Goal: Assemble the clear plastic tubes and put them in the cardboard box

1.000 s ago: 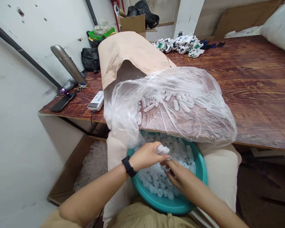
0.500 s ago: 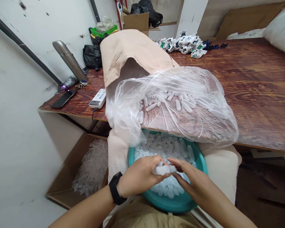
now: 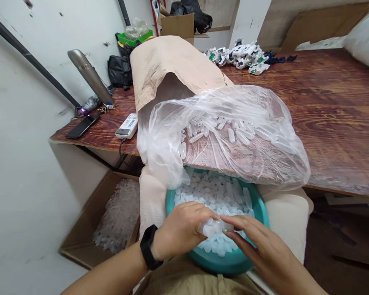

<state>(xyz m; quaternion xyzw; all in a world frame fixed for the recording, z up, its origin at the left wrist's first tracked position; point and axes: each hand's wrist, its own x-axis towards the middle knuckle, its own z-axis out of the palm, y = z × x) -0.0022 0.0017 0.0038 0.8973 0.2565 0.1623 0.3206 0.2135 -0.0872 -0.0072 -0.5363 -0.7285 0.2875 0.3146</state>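
Note:
Over a teal basin in my lap, both hands meet at several small translucent plastic pieces. My left hand, with a black band at its wrist, is closed around them. From the other side, my right hand pinches one translucent piece between thumb and fingers, at the end of the bunch. White, translucent caps and tubes fill the basin below. Whether the pieces in my hands are joined together, I cannot tell.
A clear plastic bag with loose tubes lies over the table edge, beside an open paper sack. A cardboard box of clear pieces stands low at left. A phone, a power bank and a metal flask rest at back left.
My left hand has turned slightly, showing more of the pieces' ends. My right thumb and fingers have closed in on a piece at the right end.

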